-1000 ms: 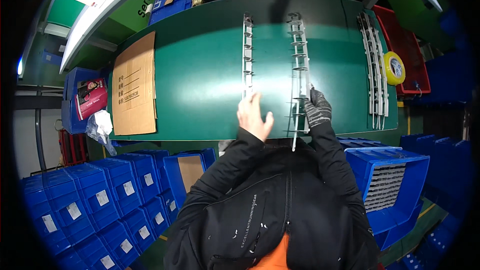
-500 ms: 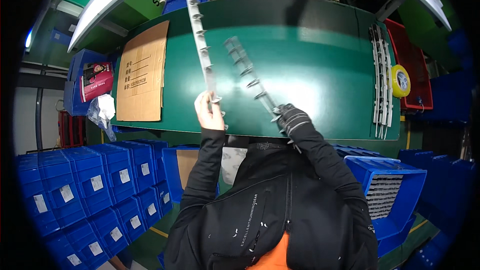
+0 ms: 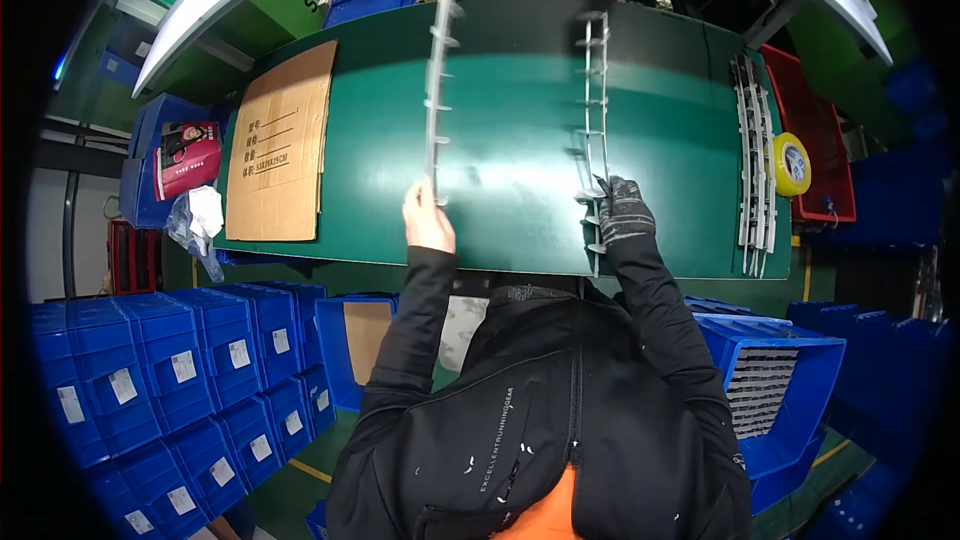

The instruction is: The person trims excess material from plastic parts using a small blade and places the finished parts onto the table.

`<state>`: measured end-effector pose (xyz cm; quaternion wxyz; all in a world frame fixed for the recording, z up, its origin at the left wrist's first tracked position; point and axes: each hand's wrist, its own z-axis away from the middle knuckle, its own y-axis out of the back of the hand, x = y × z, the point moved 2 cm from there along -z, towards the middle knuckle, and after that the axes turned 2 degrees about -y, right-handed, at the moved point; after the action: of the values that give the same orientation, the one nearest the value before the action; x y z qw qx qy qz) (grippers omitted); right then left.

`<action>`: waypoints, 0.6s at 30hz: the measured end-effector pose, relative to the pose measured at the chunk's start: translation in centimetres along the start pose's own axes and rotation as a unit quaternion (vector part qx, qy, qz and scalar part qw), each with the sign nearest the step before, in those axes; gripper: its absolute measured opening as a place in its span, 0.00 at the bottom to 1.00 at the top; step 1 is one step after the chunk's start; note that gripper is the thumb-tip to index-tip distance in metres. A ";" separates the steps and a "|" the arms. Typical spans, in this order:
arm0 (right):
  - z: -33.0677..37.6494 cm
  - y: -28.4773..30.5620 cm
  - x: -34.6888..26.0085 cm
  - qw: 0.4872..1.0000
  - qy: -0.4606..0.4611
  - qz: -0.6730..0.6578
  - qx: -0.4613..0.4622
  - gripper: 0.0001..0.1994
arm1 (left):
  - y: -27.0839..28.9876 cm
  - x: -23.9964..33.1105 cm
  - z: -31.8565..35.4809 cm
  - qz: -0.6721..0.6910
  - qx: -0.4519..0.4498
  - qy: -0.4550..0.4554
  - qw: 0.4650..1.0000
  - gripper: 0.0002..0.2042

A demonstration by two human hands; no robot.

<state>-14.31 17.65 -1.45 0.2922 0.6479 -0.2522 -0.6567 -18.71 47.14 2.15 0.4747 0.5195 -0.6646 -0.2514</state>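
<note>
Over the green table, my bare left hand [image 3: 429, 217] grips the near part of a long metal strip [image 3: 434, 105] with small tabs sticking out along one side. The strip stretches away from me, its far end blurred. My right hand [image 3: 626, 212], in a dark grey glove, pinches a ladder-like metal strip [image 3: 604, 105] with cross tabs, also pointing away from me. The two strips are apart and roughly parallel. Several similar strips [image 3: 755, 170] lie side by side near the table's right edge.
A flat cardboard sheet [image 3: 280, 145] lies on the table's left. Yellow tape [image 3: 792, 164] sits beside a red bin [image 3: 835, 155] at the right. Stacked blue crates [image 3: 190, 310] stand at lower left; a blue crate [image 3: 815, 385] at lower right holds more strips.
Both strips have swung from slanting to nearly straight away from me. My right hand has moved right and slightly farther out; my left hand has shifted slightly right.
</note>
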 end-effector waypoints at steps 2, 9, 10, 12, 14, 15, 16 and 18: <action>-0.2 1.2 -0.7 0.978 -0.021 0.203 -0.047 0.17 | -3.2 -1.2 1.2 0.067 -0.140 0.037 0.987 0.19; 0.4 2.0 -2.1 0.993 -0.077 -0.077 -0.048 0.11 | -2.3 3.2 -1.0 0.374 -0.217 0.136 0.892 0.16; 0.3 1.7 -2.0 0.978 -0.114 -0.167 -0.059 0.10 | -1.3 5.0 -1.7 0.471 -0.241 0.164 0.833 0.17; 0.6 1.2 -1.5 0.939 -0.139 -0.306 -0.070 0.08 | 1.0 8.3 -2.9 0.559 -0.261 0.194 0.763 0.17; 1.6 2.2 -4.0 0.890 -0.175 -0.413 -0.086 0.08 | 1.9 9.7 -3.1 0.633 -0.269 0.236 0.687 0.18; 2.0 3.1 -5.5 0.828 -0.207 -0.513 -0.092 0.08 | 2.1 10.3 -3.0 0.632 -0.272 0.240 0.685 0.18; 2.4 3.8 -6.5 0.848 -0.208 -0.477 -0.097 0.08 | 2.3 10.8 -2.7 0.635 -0.273 0.247 0.679 0.19; 3.4 4.4 -7.3 0.845 -0.203 -0.487 -0.088 0.08 | 2.0 11.8 -2.0 0.655 -0.285 0.257 0.651 0.19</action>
<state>-17.50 19.56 6.95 -0.0674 0.5108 0.1013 -0.8511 -17.96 37.12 9.04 0.7924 -0.1676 -0.5793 0.0918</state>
